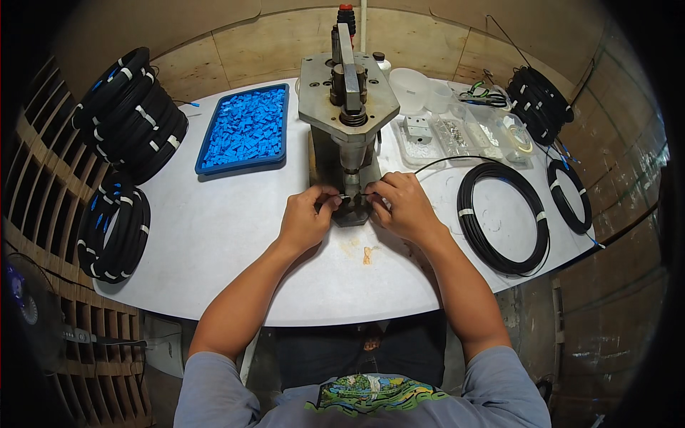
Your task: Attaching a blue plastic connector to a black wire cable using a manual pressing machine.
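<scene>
A metal bench press (349,114) stands at the middle of the table, and both my hands are at its base, under the ram. My left hand (308,217) is closed in a pinch at the left side of the press jaw; what lies between its fingertips is too small to name. From the right, my right hand (405,207) pinches a thin black cable (442,160) close to the jaw. That cable runs behind the hand to a coil of black cable (467,228), tied with white bands, lying on the right.
A blue tray (207,170) full of small blue plastic parts lies left of the press. Stacked black cable coils (132,118) rise at the far left, more coils (539,107) at the back right. Clear plastic boxes (457,139) of small parts and scissors (489,98) stand behind the right coil.
</scene>
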A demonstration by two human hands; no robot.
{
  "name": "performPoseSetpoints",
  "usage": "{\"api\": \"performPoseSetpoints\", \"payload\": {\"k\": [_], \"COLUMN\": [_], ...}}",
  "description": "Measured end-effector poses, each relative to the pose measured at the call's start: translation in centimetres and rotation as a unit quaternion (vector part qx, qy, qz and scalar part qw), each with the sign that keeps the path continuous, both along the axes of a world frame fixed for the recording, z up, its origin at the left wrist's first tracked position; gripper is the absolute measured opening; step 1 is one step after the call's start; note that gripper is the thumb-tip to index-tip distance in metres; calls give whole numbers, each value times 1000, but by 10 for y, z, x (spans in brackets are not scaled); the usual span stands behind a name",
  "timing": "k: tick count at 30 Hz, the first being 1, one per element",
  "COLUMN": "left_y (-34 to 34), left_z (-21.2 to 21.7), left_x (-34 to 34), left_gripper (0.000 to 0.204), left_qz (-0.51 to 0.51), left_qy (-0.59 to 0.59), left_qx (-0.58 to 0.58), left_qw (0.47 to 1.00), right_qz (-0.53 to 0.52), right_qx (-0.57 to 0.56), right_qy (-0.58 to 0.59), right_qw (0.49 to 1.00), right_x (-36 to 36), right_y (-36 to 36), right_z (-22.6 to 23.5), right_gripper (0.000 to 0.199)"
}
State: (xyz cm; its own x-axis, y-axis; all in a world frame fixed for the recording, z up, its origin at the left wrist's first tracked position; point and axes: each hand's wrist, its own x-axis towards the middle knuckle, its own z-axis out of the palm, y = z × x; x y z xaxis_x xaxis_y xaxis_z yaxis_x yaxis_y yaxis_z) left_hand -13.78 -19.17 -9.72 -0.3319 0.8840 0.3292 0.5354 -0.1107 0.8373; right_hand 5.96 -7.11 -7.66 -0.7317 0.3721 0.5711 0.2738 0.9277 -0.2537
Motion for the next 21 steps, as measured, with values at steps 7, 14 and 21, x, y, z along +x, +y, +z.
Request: {"api": "performPoseSetpoints", "payload": {"k": [7,14,21], "left_y": [1,0,1], "left_z": [-2,-1,-3], "left_x": [-1,0,-1], "left_gripper": [14,14,14], "left_qz": [-4,-2,0], "left_qy": [0,-3,4], "left_qx": [16,8,1], "left_qw": [1000,1000,1000], "right_qz": [-1,-4,3], "right_qx": [-5,-4,-12], "right_qy": [4,8,12], "right_qw": [1000,1000,1000], "right_x": [0,0,0], "right_y": [0,-2,-3], "right_z": [0,0,2], "right_gripper": [15,14,13]}}
